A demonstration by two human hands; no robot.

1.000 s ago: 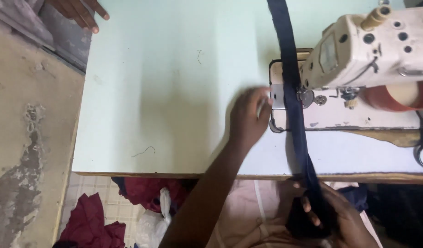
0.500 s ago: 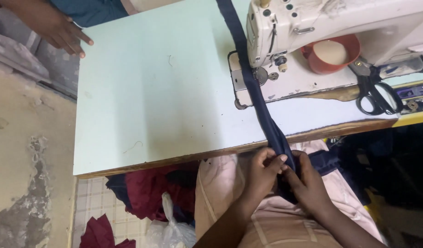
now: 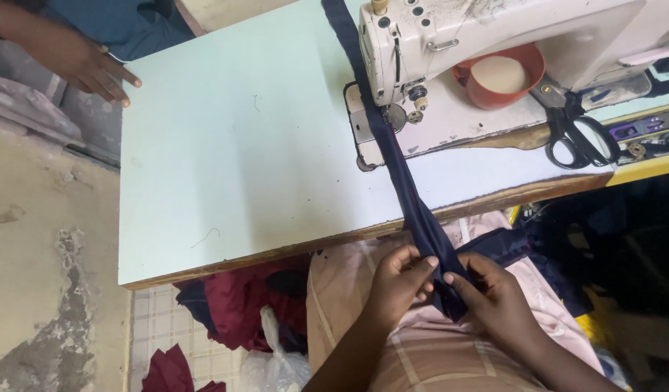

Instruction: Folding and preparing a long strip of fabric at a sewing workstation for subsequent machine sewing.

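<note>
Down low, lap level: both hands meet over the person's lap, just below the near table edge.
Left hand [image 3: 400, 284]: fingers curled and pinched together on the dark blue fabric strip [image 3: 403, 174], thumb on top, gripping its left edge.
Right hand [image 3: 494, 297]: just right of the left hand, almost touching it; fingertips pressed onto the same strip, clamping its lower end, which folds down between the two hands.
Fabric strip: runs up and away from the hands, over the table edge, across the pale green table [image 3: 240, 160], under the head of the white sewing machine [image 3: 450, 36] and on past the far edge of the table. It looks taut between hands and machine.
Up and right of the right hand: black scissors [image 3: 577, 134] lie on the machine bed, beside a red-orange bowl [image 3: 501, 76] holding something pale.
Far up-left of the left hand: another person's hand [image 3: 95, 65] rests with fingertips on the far table corner, well apart from the work.
Left of and below the left hand: maroon cloth [image 3: 240, 305] heaped under the table, with a clear plastic bag [image 3: 272, 359] near it on the floor.
Beneath both hands: pale pink checked garment [image 3: 436, 356] over the lap.
</note>
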